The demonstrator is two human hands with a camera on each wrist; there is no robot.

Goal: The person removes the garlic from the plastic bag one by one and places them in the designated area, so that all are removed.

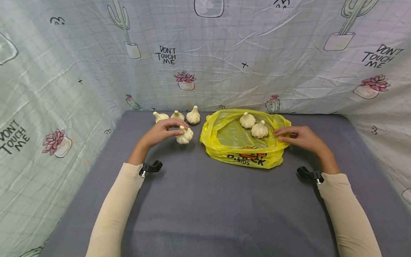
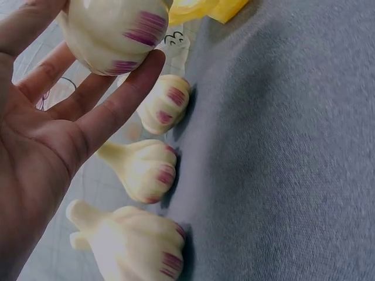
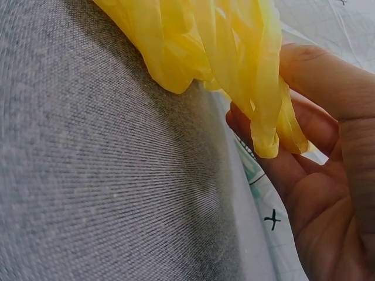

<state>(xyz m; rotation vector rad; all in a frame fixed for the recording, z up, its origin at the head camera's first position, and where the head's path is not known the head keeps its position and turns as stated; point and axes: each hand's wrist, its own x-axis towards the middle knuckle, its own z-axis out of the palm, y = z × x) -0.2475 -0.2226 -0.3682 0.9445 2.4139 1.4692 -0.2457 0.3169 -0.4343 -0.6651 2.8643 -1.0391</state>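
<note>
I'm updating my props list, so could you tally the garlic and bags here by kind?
Garlic bulbs: 6 (1 in the left hand, 2 in the yellow bag, 3 on the table)
Yellow bag: 1
Total: 7

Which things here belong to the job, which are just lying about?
Job, apparently:
round cream garlic bulb in the left hand
translucent yellow plastic bag, edge pinched by the right hand
two matching bulbs inside it
three more beyond the left hand

Just surroundings:
grey fabric tabletop
pale cactus-print cloth backdrop
curved black wrist pieces
</note>
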